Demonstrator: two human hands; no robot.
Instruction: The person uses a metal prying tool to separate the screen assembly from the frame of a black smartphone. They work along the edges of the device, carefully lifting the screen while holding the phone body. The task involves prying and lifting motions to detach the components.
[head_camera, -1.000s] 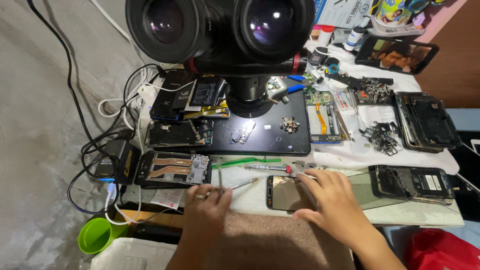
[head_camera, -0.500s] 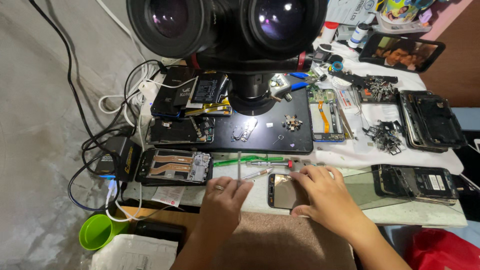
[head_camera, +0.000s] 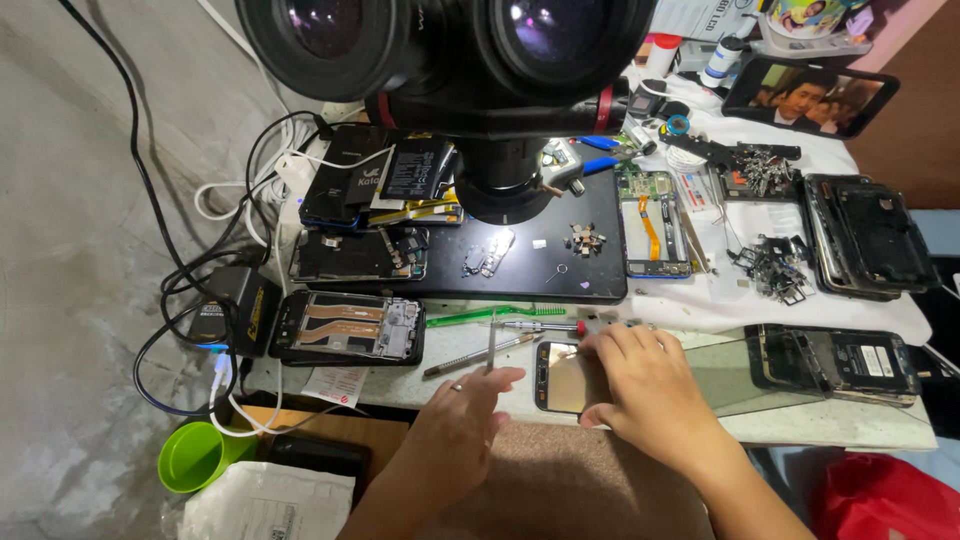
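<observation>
We find the right hand (head_camera: 650, 395) laid flat, fingers together, pressing on a phone (head_camera: 562, 377) at the front edge of the bench (head_camera: 840, 420). The left hand (head_camera: 460, 425) pinches slim tweezers (head_camera: 491, 342) upright just left of the phone. A red-tipped screwdriver (head_camera: 540, 326) and a green toothbrush (head_camera: 495, 314) lie just beyond.
</observation>
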